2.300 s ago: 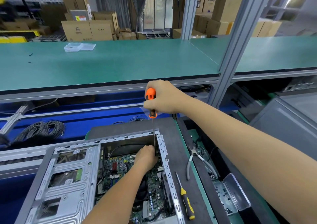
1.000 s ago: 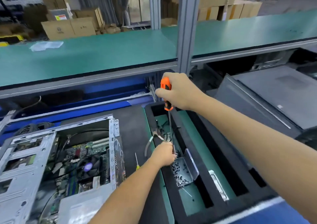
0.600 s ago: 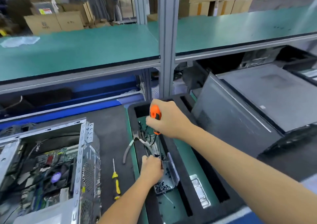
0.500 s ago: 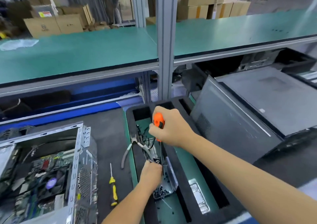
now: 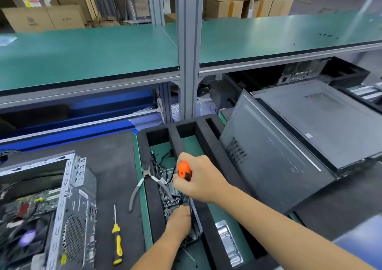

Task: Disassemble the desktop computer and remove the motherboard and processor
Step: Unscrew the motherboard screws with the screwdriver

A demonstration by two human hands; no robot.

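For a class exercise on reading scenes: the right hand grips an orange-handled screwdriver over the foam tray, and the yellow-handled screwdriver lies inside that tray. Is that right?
Not quite. The right hand does grip the orange-handled screwdriver over the foam tray, but the head view shows the yellow-handled screwdriver lying on the dark mat outside the tray.

- Two screwdrivers: one orange-handled (image 5: 184,171), one yellow-handled (image 5: 117,241)
- One pair of pliers (image 5: 144,184)
- One open computer case (image 5: 62,207)
- Two hands: left (image 5: 179,221), right (image 5: 201,179)

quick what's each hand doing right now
Left hand: at the screw box, grip cannot be told.
Right hand: grips the orange screwdriver.
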